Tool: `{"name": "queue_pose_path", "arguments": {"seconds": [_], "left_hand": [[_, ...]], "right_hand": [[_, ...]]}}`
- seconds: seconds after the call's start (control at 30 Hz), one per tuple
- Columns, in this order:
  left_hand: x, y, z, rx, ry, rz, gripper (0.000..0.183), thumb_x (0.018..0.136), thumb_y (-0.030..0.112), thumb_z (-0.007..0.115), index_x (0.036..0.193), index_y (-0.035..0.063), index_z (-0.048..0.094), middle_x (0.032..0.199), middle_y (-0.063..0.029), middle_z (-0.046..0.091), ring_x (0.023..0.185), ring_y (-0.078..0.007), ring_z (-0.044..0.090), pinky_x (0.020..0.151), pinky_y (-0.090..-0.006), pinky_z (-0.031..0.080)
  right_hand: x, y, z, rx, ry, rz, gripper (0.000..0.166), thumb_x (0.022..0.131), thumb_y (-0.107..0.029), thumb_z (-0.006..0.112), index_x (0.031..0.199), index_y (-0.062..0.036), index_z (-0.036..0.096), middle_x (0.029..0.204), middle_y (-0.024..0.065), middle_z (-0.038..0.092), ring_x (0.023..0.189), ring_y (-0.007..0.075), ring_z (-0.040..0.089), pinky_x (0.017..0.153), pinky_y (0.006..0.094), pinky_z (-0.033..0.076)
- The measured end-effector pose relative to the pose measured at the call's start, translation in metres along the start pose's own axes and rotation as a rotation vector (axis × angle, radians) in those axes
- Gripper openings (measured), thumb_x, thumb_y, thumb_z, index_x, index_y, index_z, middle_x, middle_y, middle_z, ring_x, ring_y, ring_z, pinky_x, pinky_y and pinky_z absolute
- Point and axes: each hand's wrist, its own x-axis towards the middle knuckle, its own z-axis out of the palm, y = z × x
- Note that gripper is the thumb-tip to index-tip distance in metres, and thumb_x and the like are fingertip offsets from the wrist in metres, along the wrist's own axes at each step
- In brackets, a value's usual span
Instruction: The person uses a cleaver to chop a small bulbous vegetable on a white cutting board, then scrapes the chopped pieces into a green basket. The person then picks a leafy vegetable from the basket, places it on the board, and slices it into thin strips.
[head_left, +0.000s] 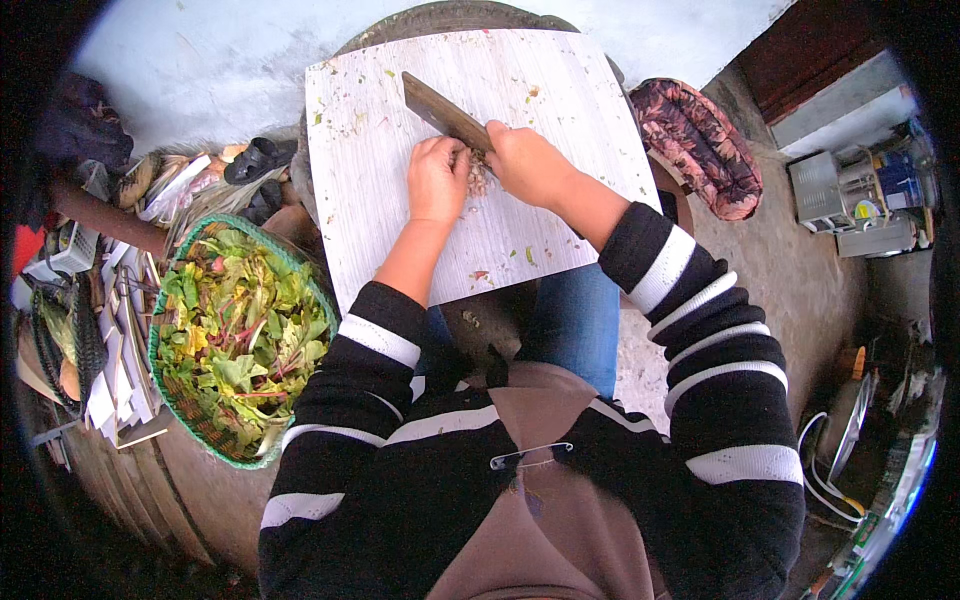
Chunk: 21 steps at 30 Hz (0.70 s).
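A pale wood-grain board (375, 187) lies in front of me, dotted with bits of green and reddish plant matter. My right hand (529, 161) is closed around the near end of a cleaver with a broad dark blade (442, 112), which slants up and left over the board. Close against the blade's left side is my left hand (441, 176), its fingers bent and bunched; whether something is pinched in them is hidden. A small heap of chopped brownish bits (477, 176) lies between my hands, under the blade.
At the left, a green-rimmed woven basket (159, 352) holds leafy greens (240, 330). Beyond it are split wood pieces (124, 360), a white plastic crate (71, 255) and black footwear (251, 161). A floral cushion (705, 150) sits right of the board. Metal kitchen items (825, 195) stand farther right.
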Motion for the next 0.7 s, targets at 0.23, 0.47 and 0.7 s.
{"name": "queue_pose_path", "arguments": {"seconds": [0.23,0.47,0.7], "left_hand": [[0.004,0.002,-0.011,-0.149,0.066,-0.020,0.011,0.076,0.010,0.067,0.085,0.0039,0.067,0.088,-0.0115,0.064,0.088,-0.0308,0.058,0.080,-0.0378,0.047],[0.008,-0.012,0.000,-0.048,0.009,0.070,0.011,0.076,0.011,0.066,0.083,0.0039,0.067,0.087,-0.0113,0.064,0.087,-0.0308,0.058,0.079,-0.0382,0.047],[0.010,-0.007,0.001,0.022,-0.087,0.023,0.010,0.077,0.012,0.065,0.080,0.0026,0.068,0.085,-0.0136,0.065,0.088,-0.0321,0.059,0.080,-0.0384,0.048]], "right_hand": [[-0.010,-0.001,-0.040,-0.012,0.023,-0.013,0.015,0.083,-0.008,0.053,0.093,0.0026,0.052,0.077,0.0272,0.062,0.077,0.0418,0.063,0.069,0.0485,0.051],[-0.019,0.004,-0.032,-0.143,-0.098,-0.015,0.012,0.083,-0.004,0.049,0.093,0.0029,0.051,0.075,0.0272,0.062,0.077,0.0418,0.064,0.067,0.0479,0.052],[0.001,-0.001,-0.008,-0.125,-0.032,-0.037,0.013,0.083,-0.005,0.050,0.094,0.0032,0.050,0.076,0.0273,0.062,0.077,0.0428,0.063,0.067,0.0489,0.052]]}}
